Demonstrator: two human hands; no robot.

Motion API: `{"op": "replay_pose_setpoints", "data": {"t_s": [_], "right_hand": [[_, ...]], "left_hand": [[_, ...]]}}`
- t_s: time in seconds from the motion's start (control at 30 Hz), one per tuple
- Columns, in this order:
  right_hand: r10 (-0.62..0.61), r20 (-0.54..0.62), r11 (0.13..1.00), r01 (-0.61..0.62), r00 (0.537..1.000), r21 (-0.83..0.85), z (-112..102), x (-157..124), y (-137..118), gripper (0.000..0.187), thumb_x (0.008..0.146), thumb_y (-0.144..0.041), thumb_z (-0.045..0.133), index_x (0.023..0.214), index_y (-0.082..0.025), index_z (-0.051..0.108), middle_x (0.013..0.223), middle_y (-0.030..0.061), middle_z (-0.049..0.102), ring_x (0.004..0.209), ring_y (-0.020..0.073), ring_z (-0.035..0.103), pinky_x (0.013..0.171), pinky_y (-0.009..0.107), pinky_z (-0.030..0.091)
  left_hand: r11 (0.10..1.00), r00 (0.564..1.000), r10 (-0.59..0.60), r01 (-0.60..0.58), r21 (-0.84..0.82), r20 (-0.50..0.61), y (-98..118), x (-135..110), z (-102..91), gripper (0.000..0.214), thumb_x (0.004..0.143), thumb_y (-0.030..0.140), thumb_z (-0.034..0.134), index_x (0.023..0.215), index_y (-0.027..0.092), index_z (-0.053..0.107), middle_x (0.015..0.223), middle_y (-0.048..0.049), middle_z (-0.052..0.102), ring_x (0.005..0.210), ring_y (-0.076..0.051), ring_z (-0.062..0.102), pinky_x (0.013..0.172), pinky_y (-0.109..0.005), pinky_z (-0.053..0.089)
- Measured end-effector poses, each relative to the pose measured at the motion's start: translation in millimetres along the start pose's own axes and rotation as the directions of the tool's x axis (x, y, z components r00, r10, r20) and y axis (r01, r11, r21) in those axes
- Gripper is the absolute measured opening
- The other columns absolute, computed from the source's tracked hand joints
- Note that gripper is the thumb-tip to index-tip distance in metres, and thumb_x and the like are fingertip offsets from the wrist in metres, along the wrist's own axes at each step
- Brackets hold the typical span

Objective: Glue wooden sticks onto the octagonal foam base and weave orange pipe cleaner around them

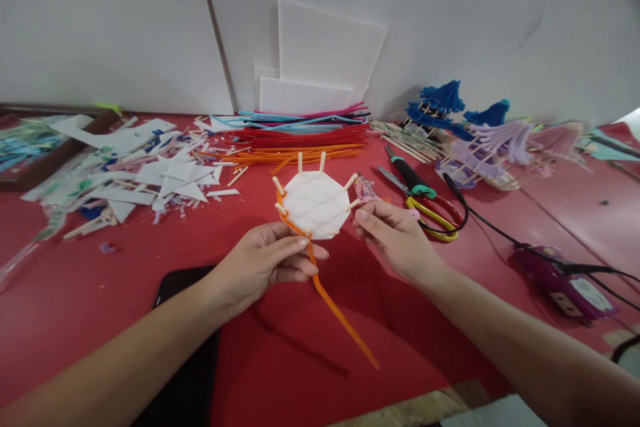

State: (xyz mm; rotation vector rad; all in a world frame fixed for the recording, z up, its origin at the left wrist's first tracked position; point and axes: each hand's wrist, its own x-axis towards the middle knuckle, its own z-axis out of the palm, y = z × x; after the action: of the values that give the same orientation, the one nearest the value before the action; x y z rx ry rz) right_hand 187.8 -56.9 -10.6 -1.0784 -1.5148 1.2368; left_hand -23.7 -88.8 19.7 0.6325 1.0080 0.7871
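My left hand (277,255) pinches the near left edge of a white octagonal board (317,203) and an orange pipe cleaner (345,323). Short pale sticks (323,161) stand up around the board's rim. The pipe cleaner runs along the board's left edge, and its free end hangs down toward me. My right hand (387,233) is closed, thumb against fingers, close to the board's right edge; whether it grips anything is unclear. Just behind it is a pinkish clear pointed tool (367,188), partly hidden by the fingers.
Red, orange and blue pipe cleaners (305,139) lie at the back. White scraps (175,177) spread at left. Scissors (433,217) and dark-handled pliers (410,173) lie right, before blue and lilac fuzzy models (480,140). A purple power strip (565,283) trails black cables. A black tablet-like slab (193,347) lies near.
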Motion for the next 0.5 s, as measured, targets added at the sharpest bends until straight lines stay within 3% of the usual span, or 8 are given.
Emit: {"op": "replay_pose_setpoints", "data": {"t_s": [0.17,0.23,0.3,0.37,0.43,0.5], "right_hand": [[-0.102,-0.167,0.981,0.127,0.981,0.147,-7.4,0.6,-3.5,0.041,0.090,-0.042,0.050,0.057,-0.019,0.039,0.054,-0.0051,0.036,0.052,0.0092,0.039,0.050,0.023,0.036],[-0.132,-0.219,0.986,0.151,0.967,0.071,-9.8,0.0,-4.6,0.043,0.091,-0.040,0.048,0.055,-0.019,0.038,0.053,-0.0050,0.036,0.052,0.0095,0.040,0.053,0.024,0.039],[-0.131,-0.223,0.991,0.119,0.966,-0.068,-10.7,-0.1,-4.9,0.031,0.089,-0.037,0.052,0.064,-0.019,0.050,0.061,-0.0023,0.050,0.059,0.0104,0.048,0.060,0.025,0.044],[-0.096,-0.138,0.990,0.080,0.986,-0.116,-9.3,0.3,-4.8,0.015,0.085,-0.033,0.059,0.093,-0.021,0.059,0.094,0.0037,0.062,0.077,0.0125,0.057,0.072,0.029,0.049],[-0.053,0.024,0.998,0.054,0.998,-0.025,-5.8,0.8,-4.6,0.042,0.081,-0.031,0.063,0.120,-0.025,0.049,0.121,0.0079,0.056,0.091,0.0147,0.059,0.078,0.032,0.050],[-0.018,0.175,0.997,0.004,0.984,0.083,-1.6,0.7,-4.3,0.049,0.081,-0.032,0.062,0.126,-0.027,0.044,0.121,0.0079,0.056,0.091,0.0152,0.060,0.077,0.032,0.051]], "left_hand": [[0.999,0.999,-0.001,-0.001,-0.047,-0.042,2.6,2.4,-2.2,0.014,0.083,0.006,0.057,0.075,0.012,0.066,0.070,-0.0036,0.074,0.045,-0.005,0.062,0.048,-0.011,0.053],[0.998,0.999,-0.002,0.000,-0.063,-0.038,3.8,2.6,-2.9,0.017,0.084,0.005,0.055,0.074,0.012,0.067,0.071,-0.0038,0.074,0.045,-0.005,0.062,0.049,-0.011,0.054],[0.997,1.000,-0.005,0.003,-0.078,-0.018,4.6,2.5,-3.5,0.020,0.085,0.004,0.053,0.073,0.011,0.068,0.071,-0.0043,0.074,0.044,-0.005,0.062,0.048,-0.010,0.053],[0.996,1.000,-0.017,0.019,-0.090,0.019,4.5,2.4,-4.1,0.019,0.084,0.004,0.054,0.075,0.010,0.069,0.069,-0.0048,0.074,0.042,-0.004,0.060,0.044,-0.009,0.051],[0.995,0.997,-0.037,0.043,-0.092,0.064,3.5,2.1,-5.1,0.014,0.083,0.006,0.058,0.077,0.010,0.069,0.068,-0.0054,0.074,0.041,-0.004,0.060,0.041,-0.008,0.049],[0.994,0.993,-0.047,0.057,-0.091,0.109,2.1,1.3,-6.0,0.006,0.079,0.010,0.064,0.076,0.010,0.069,0.067,-0.0055,0.074,0.042,-0.005,0.061,0.042,-0.009,0.050]]}}
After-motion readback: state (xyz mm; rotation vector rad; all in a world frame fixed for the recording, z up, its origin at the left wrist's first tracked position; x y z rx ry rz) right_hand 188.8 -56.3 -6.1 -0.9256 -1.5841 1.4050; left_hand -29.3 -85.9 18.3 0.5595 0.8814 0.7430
